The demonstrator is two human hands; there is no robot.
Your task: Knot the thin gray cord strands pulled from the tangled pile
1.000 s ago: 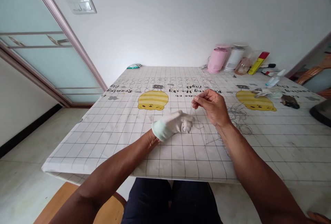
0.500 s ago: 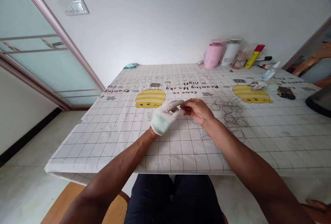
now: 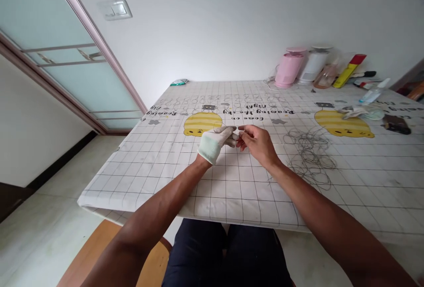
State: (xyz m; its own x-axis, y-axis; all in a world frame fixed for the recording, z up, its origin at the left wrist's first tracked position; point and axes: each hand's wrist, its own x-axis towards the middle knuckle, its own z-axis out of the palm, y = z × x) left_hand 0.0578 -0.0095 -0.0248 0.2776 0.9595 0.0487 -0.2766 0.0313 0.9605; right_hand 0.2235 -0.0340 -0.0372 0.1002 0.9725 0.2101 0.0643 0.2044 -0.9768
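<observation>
My left hand [image 3: 218,140] wears a white work glove with a mint cuff, its fingers closed in a pinch. Touching its fingertips is my bare right hand [image 3: 255,140], also pinching. Between them is a thin wire, mostly hidden by the fingers; a faint loop of it shows above the glove. Right of my hands lies a loose tangle of thin dark wire loops [image 3: 309,152]. Toward the back, figure-eight wire loops [image 3: 212,100] lie in rows on the checked tablecloth [image 3: 159,163].
Along the wall stand a pink cylindrical device [image 3: 289,68], a white one [image 3: 314,64], a pinkish bottle [image 3: 326,76] and a yellow-and-red box [image 3: 349,71]. A clear bottle [image 3: 374,92], a crumpled glove [image 3: 364,111] and a dark box [image 3: 396,124] sit at right. A green packet [image 3: 179,82] lies at back left.
The view has turned a little left, so everything sits farther right. My right index finger has lifted and straightened somewhat, and my left fingers have drawn closer together. Both hands stay fingertip to fingertip.
</observation>
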